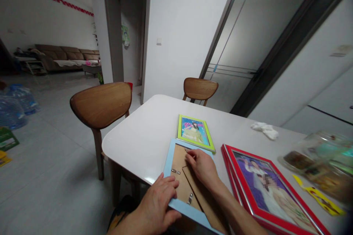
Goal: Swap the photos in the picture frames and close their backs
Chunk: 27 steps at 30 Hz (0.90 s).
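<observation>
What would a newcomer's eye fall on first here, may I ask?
It would probably fall on the red-framed picture, bold on the right of the white table. Then come the left hand and right hand on the back of a light blue frame, centre foreground. A lime-green framed picture lies just beyond that frame.

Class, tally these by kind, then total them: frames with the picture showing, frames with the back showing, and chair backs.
Picture showing: 2 (green frame, top red frame)
Back showing: 1 (blue frame)
Chair backs: 2 (near chair, far chair)
Total: 5
</observation>
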{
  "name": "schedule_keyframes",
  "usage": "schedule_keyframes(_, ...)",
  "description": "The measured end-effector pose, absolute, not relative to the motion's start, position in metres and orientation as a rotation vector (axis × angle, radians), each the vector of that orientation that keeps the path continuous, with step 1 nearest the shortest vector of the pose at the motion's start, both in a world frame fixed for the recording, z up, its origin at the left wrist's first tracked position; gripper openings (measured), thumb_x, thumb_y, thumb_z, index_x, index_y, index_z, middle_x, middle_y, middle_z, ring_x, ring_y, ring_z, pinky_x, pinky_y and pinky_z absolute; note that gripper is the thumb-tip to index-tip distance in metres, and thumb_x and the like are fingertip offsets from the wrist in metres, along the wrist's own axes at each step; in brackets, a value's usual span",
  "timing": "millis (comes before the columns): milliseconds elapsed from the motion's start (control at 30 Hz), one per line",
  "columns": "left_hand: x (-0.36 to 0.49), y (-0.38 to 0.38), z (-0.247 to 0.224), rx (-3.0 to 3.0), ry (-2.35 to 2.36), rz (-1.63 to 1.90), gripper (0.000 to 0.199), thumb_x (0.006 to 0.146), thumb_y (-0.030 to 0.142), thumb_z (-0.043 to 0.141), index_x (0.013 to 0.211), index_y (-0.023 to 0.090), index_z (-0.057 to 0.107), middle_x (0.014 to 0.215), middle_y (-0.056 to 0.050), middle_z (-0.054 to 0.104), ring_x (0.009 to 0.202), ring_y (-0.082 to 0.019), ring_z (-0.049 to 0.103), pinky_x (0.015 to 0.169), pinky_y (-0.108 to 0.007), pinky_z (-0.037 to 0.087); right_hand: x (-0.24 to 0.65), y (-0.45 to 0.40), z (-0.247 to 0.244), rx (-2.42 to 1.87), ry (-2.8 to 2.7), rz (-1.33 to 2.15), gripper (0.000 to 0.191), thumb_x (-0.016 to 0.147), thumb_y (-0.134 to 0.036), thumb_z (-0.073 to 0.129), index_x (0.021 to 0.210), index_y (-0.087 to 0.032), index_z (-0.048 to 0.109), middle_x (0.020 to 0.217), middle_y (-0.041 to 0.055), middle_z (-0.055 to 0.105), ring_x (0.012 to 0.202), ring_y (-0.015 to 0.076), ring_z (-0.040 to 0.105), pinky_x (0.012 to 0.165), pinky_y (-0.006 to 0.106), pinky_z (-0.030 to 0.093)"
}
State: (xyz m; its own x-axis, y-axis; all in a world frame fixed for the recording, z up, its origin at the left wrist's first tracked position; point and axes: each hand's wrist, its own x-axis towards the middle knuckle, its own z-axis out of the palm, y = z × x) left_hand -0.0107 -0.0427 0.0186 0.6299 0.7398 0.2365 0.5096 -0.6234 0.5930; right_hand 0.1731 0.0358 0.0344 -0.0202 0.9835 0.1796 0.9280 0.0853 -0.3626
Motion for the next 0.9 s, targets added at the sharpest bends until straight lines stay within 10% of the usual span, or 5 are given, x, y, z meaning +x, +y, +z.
schedule_keyframes(667, 0.007, -0.049, 0.028, 2.477, 1.129, 0.377, 0.048, 0.057, 0.023, 0.065, 0.1, 0.011, 0.049, 0.128, -0.017, 0.036, 0.12, -0.029, 0.028, 0.1, -0.046, 0.017, 0.189, 0.07, 0.03, -1.926, -1.627, 0.37, 0.038, 0.072, -0.046, 0.038, 0.057, -0.016, 0.055, 0.054, 0.0047, 0.058, 0.056, 0.0161, 0.054, 0.051, 0.025, 0.035)
schedule_keyframes(900, -0.004, -0.045, 0.049, 2.335, 1.155, 0.661, 0.038, 0.057, 0.011, 0.052, 0.095, 0.016, 0.049, 0.121, -0.013, 0.047, 0.113, -0.026, 0.04, 0.098, -0.043, 0.025, 0.235, 0.007, 0.045, -1.638, -1.245, 0.681, 0.038, 0.068, -0.046, 0.044, 0.085, -0.014, 0.056, 0.081, 0.0073, 0.063, 0.07, 0.0171, 0.058, 0.056, 0.026, 0.043)
